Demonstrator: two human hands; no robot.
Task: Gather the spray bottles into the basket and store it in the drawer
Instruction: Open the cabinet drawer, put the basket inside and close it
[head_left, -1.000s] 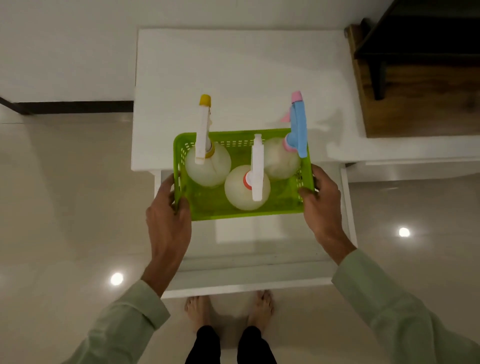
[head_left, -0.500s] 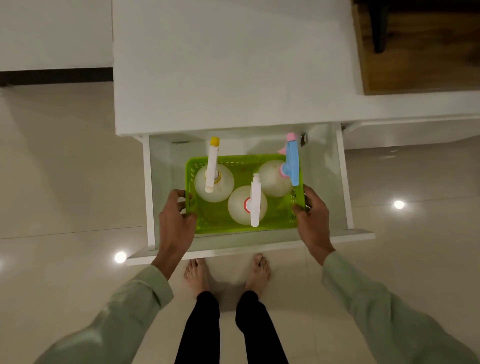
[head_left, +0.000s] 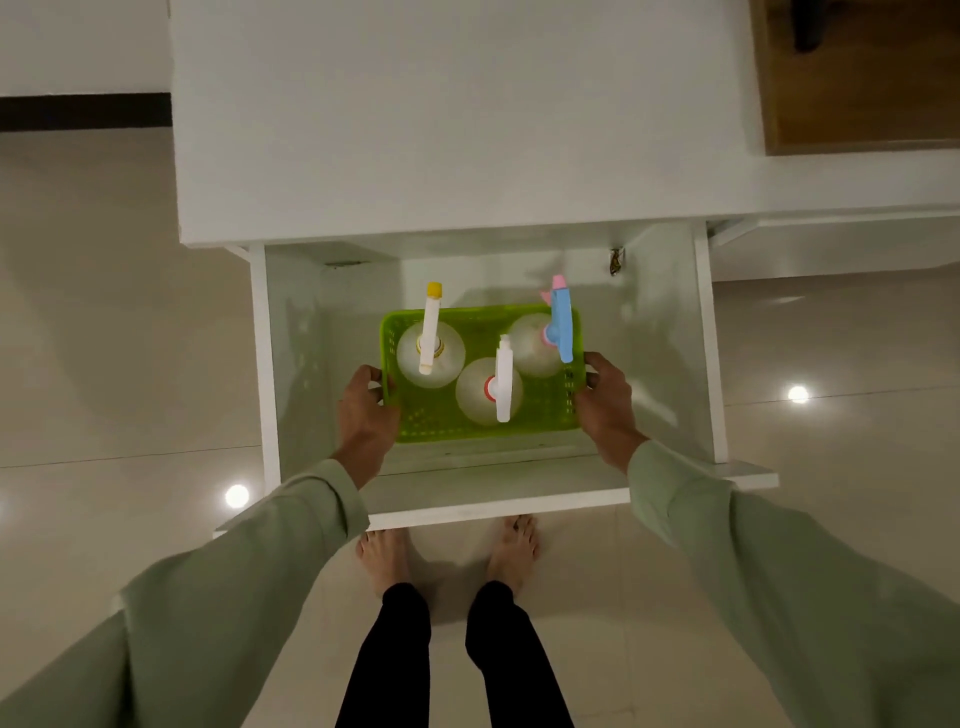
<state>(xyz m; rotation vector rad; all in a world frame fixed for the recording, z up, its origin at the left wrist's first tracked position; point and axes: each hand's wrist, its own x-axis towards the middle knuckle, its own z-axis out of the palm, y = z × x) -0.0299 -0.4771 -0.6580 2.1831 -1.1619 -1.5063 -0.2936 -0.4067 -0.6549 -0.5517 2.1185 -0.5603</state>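
A lime-green plastic basket sits low inside the open white drawer, near its front. Three clear spray bottles stand upright in it: one with a yellow-tipped white head at the left, one with a white head and red collar in the middle front, one with a blue and pink head at the right. My left hand grips the basket's left rim. My right hand grips its right rim.
The white cabinet top overhangs the drawer's back. A brown wooden surface lies at the upper right. The drawer's front panel stands just ahead of my bare feet on the glossy tiled floor.
Both hands have lowered the basket with the bottles from above the cabinet top down into the open drawer. My view has tilted further down.
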